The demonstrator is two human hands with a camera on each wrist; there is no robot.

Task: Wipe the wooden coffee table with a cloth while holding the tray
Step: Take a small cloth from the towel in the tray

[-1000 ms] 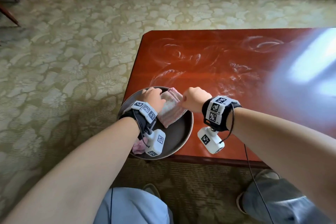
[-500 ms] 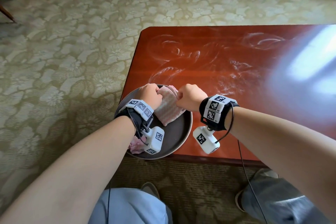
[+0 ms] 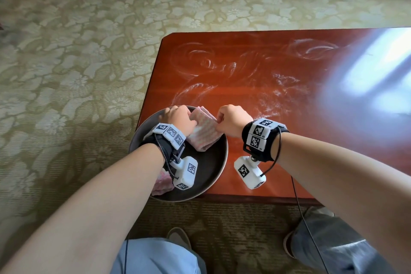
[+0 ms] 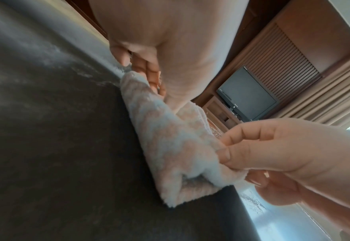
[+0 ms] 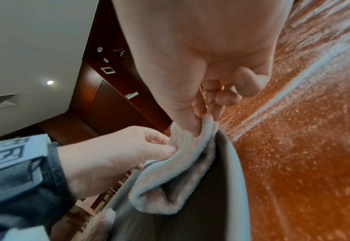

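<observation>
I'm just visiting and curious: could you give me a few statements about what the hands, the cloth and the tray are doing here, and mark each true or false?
1. Both hands hold the same folded cloth. True: the left hand and the right hand each pinch an edge of it.
2. The cloth lies flat on the bare table. False: it is over the round dark tray.
3. The tray sits at the table's near left corner, partly over the edge. True.
4. The tabletop is spotless. False: whitish swirled smears cover it.
5. A second pink cloth lies in the tray under the left wrist. True.
6. The right hand's grip is on the tray rim. False: it pinches the cloth.
</observation>
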